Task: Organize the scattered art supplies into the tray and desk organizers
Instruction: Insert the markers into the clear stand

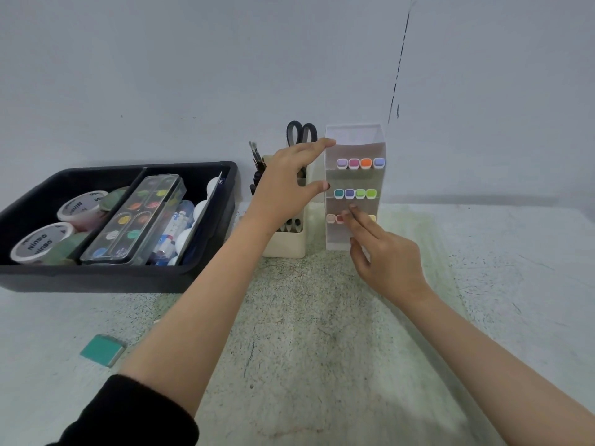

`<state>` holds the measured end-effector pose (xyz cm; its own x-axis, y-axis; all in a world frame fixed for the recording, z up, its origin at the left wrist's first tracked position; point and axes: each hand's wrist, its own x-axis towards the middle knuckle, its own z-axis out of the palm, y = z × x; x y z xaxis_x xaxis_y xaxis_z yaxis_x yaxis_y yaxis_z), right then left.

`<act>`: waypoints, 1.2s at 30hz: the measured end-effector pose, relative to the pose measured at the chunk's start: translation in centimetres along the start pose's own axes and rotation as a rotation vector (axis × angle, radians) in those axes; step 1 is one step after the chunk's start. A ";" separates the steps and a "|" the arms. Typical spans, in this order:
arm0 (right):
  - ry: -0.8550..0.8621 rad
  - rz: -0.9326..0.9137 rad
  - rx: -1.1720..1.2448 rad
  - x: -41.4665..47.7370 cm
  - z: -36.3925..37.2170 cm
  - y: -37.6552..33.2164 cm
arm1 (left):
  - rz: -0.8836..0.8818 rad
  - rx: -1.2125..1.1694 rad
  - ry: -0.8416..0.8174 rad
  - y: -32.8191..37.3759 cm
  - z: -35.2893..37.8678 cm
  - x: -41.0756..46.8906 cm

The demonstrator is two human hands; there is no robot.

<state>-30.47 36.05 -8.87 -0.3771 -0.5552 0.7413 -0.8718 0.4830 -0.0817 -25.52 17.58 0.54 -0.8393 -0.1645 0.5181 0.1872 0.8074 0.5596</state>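
Note:
A clear tiered marker organizer stands upright at the back of the desk, with rows of coloured marker caps showing. My left hand spreads against its left side, index finger at the top edge and thumb near the middle row. My right hand reaches to the bottom row, two straight fingers touching the marker ends there. A cream pen holder with scissors and brushes stands just left of the organizer, partly hidden by my left hand.
A black tray at the left holds tape rolls, a watercolour palette case and paint tubes. A teal eraser lies loose on the desk near the front left. The wall runs close behind.

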 end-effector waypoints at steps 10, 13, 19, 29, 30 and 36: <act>0.002 0.063 0.053 -0.1 -0.9 -1.7 | -0.153 -0.103 0.163 2.4 -0.7 -4.0; 0.058 0.021 0.147 -0.9 -1.0 -3.3 | -0.152 -0.064 0.306 2.5 -2.2 -8.3; -0.095 -0.057 0.374 -3.1 1.0 -9.5 | -0.290 0.094 0.611 -0.1 -5.8 -18.7; -0.536 -0.183 0.455 -1.3 5.8 -18.7 | -0.882 0.429 0.338 -6.7 -10.7 -30.0; -0.560 -0.205 0.469 -1.1 6.4 -19.5 | -0.882 0.434 0.287 -7.2 -10.8 -30.2; -0.625 -0.233 0.538 -0.4 8.1 -21.7 | -0.780 0.291 0.417 -8.3 -10.5 -29.9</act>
<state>-13.91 20.30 -12.77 -0.1348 -0.9481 0.2879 -0.9186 0.0107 -0.3950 3.38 9.85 -12.78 -0.4118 -0.8653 0.2859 -0.5351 0.4835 0.6927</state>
